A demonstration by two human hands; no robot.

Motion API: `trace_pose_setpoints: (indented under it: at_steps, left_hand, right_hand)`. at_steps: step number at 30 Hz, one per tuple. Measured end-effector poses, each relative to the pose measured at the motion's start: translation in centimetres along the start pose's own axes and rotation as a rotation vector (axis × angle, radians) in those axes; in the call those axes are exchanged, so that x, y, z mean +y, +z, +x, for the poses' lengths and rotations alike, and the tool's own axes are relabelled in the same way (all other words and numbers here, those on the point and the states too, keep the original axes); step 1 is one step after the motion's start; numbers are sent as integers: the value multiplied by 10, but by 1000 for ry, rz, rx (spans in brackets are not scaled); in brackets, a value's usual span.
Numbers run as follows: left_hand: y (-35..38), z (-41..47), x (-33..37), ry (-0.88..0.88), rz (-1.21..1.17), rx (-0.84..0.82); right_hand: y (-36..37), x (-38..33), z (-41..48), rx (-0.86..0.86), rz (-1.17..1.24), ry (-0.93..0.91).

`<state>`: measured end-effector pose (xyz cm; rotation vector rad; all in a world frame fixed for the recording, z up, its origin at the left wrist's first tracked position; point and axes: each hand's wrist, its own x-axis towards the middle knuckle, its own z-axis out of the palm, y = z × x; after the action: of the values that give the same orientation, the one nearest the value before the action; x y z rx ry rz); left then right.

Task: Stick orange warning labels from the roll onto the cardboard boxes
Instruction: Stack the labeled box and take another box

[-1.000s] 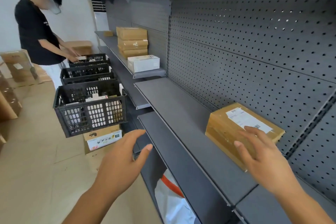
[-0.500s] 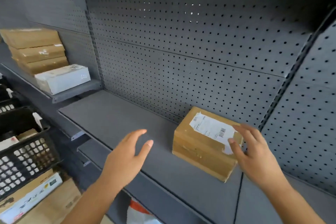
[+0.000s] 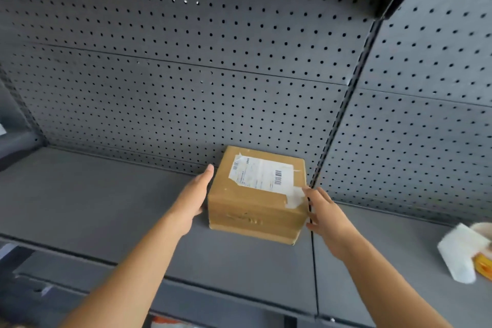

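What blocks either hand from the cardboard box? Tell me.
Nothing visible does. The left hand is at the box's left side, the right hand at its right edge. The label roll lies apart on the shelf, far right.

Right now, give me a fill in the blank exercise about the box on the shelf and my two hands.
1. The cardboard box stands on a grey ____, close to the pegboard.
2. The left hand lies flat against the box's ____ side.
3. The white shipping label is stuck on the box's ____ face.
4. The right hand is at the box's ____ edge.
Missing words: shelf; left; top; right.
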<state>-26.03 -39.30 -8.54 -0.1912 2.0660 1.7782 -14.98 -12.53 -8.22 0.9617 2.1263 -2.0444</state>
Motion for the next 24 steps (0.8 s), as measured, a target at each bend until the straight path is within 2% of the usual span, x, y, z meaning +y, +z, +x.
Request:
trace_pose_setpoints:
  at_steps: [6,17,24]
  left_hand:
    - [9,10,-5,-64,-12,-143]
    - [15,0,-6,-78,36,-113]
    - [34,-23,-1,-17,70,-142]
  right_hand:
    - [21,-7,5,-74,34,79]
    - [18,-8,0,-56,48,80]
    - [-12,-7,-21,-44,80,43]
